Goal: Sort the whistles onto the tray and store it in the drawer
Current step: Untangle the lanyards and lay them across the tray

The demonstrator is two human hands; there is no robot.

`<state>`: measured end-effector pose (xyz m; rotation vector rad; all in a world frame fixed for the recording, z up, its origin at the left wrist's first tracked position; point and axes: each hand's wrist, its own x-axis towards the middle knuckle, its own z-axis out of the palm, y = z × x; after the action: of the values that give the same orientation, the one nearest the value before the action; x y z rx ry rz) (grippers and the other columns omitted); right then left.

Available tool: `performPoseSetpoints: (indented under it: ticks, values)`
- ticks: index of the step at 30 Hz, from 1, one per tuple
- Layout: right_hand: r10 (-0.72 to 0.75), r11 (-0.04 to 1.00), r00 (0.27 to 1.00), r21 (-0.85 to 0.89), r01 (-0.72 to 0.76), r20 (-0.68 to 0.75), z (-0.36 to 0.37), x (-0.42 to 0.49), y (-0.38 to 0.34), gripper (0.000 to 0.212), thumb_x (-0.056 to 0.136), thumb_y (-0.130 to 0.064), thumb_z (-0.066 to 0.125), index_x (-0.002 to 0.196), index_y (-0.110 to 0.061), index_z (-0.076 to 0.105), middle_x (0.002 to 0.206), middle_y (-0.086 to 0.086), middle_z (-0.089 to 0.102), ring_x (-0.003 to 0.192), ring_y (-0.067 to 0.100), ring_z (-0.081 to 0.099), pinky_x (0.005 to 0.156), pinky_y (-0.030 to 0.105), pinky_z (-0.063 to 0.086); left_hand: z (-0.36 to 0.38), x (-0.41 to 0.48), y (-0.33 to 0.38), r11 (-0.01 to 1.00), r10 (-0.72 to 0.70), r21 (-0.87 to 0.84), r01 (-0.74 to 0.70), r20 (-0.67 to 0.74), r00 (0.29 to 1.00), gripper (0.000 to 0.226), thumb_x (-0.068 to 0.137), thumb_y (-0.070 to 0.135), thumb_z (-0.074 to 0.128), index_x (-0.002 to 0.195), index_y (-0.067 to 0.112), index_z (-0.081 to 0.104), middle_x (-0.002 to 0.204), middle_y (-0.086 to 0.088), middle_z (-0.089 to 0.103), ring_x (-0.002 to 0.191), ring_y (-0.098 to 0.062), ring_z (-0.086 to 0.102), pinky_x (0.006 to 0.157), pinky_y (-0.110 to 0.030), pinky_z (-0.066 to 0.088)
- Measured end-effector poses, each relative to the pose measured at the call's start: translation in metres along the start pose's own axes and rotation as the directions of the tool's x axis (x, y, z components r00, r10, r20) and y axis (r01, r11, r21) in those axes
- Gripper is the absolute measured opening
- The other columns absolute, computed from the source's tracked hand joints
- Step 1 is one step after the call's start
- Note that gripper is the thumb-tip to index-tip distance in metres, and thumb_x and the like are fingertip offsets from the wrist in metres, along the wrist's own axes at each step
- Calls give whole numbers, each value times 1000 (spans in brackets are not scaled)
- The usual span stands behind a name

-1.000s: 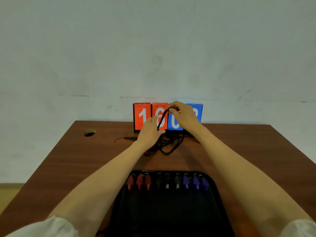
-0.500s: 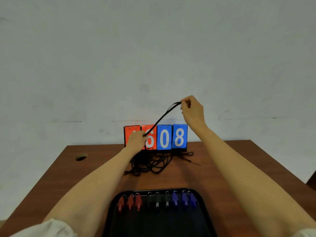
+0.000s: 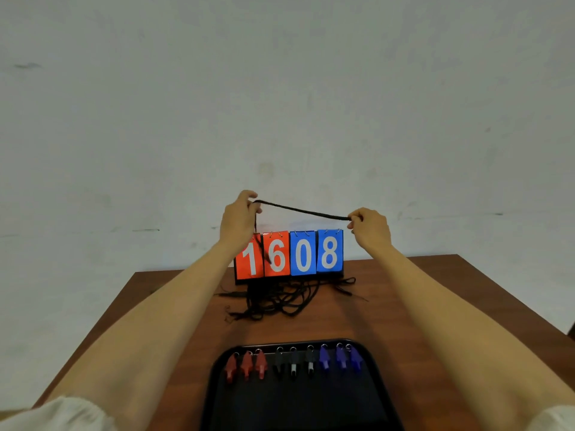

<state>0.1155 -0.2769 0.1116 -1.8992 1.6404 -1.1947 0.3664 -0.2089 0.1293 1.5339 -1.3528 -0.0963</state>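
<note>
A black tray lies on the near part of the wooden table. Along its far edge stand three red whistles, three black whistles and three blue whistles in a row. Raised above the table, my left hand and my right hand each pinch one end of a black cord, stretched between them. A loose end hangs down from my left hand. No drawer is in view.
A flip scoreboard reading 1608 stands at the table's far edge against the pale wall. A tangle of black cords lies in front of it. The brown table narrows toward the wall.
My left hand has risen from the cord pile to the height of my right hand. The cord between them has gone from slanted to nearly level. The view has tilted upward.
</note>
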Motion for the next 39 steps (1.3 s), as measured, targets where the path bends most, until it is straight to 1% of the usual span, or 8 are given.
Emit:
performPoseSetpoints:
  ticks: [6,12,16,20,27,32,35,39]
  values:
    - [25,999,1000,43,-25,-3,-10,-15,5,26,96,-12,40,105,-9,63,95,9,72,90,24,67,81,39,54,-17,-33,-26,907,-5,413,-83,208,978,27,98,19,44,114,10,64,112,-8,68,103,-26,61,83,-35,48]
    - [88,992,995,83,-92,49,-14,-45,10,20,94,-13,44,76,-19,49,87,7,71,87,22,68,81,42,54,-31,-80,-54,774,-51,621,-123,255,966,32,99,16,41,123,18,62,116,-9,67,105,-30,59,86,-38,45]
    - [88,996,993,-13,-87,80,-17,-68,26,14,91,-13,50,82,-15,60,84,4,70,86,21,66,78,38,53,-40,-112,-70,848,-158,530,-22,293,943,34,98,11,38,125,11,60,124,-14,61,109,-32,59,90,-40,48]
    - [167,980,975,-135,-148,148,-16,-98,53,18,93,-15,48,92,-11,66,104,12,68,92,29,60,72,31,42,-51,-141,-86,887,-213,461,36,339,916,32,97,8,41,122,7,61,120,-16,63,111,-31,57,93,-37,43]
    - [293,931,914,-300,-207,280,-12,-158,106,19,91,-17,54,95,-11,72,108,10,70,97,30,65,81,34,51,-56,-200,-103,911,-366,332,243,381,849,10,89,21,61,86,11,61,81,-1,70,88,-20,62,75,-32,46]
    - [382,886,875,-387,-255,299,-15,-192,124,22,81,-21,67,80,0,71,84,16,71,78,33,67,68,37,55,-51,-231,-118,879,-423,415,236,448,788,13,91,24,59,88,18,70,80,1,68,91,-20,62,83,-36,48]
    - [403,874,859,-413,-257,317,-15,-205,130,20,83,-17,62,86,0,71,88,16,70,80,34,66,69,37,55,-44,-244,-122,877,-416,444,184,509,753,21,96,14,51,105,12,70,93,-5,67,99,-22,61,83,-30,45]
    - [424,862,833,-441,-251,354,-15,-221,139,20,82,-12,56,86,2,70,89,17,71,82,35,67,66,37,54,-41,-257,-125,850,-428,512,124,535,728,21,96,16,50,103,18,69,103,-6,68,93,-22,63,81,-35,50]
